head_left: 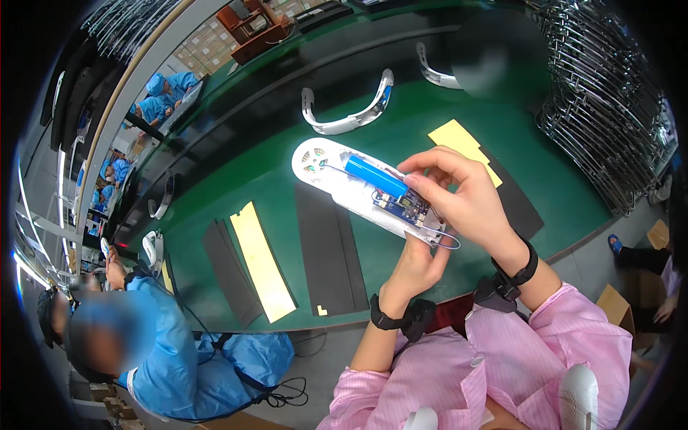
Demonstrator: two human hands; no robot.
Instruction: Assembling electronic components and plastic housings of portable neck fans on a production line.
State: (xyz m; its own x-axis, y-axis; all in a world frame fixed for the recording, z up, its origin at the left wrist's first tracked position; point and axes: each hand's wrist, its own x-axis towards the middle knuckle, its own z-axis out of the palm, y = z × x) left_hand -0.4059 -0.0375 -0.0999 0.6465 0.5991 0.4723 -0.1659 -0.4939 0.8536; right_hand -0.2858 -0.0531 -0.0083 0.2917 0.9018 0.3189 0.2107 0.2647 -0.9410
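Observation:
A long white plastic housing (326, 180) with one rounded end lies tilted in front of me, above the table. Inside it are a blue cylindrical battery (373, 175) and a blue circuit board (393, 206) with wires; a thin wire loops out at its near end. My left hand (419, 264) grips that near end from below, its fingers partly hidden underneath. At the battery's near end, along the housing's edge, the thumb and index finger of my right hand (459, 190) come together in a pinch. What lies between those fingertips is too small to tell.
On the green table (236, 168) are white curved bands (347, 125), black foam sheets (326, 251) and yellow strips (264, 261). Stacked metal wire frames (598, 107) rise at the right. A co-worker in blue (179, 365) sits close on my left.

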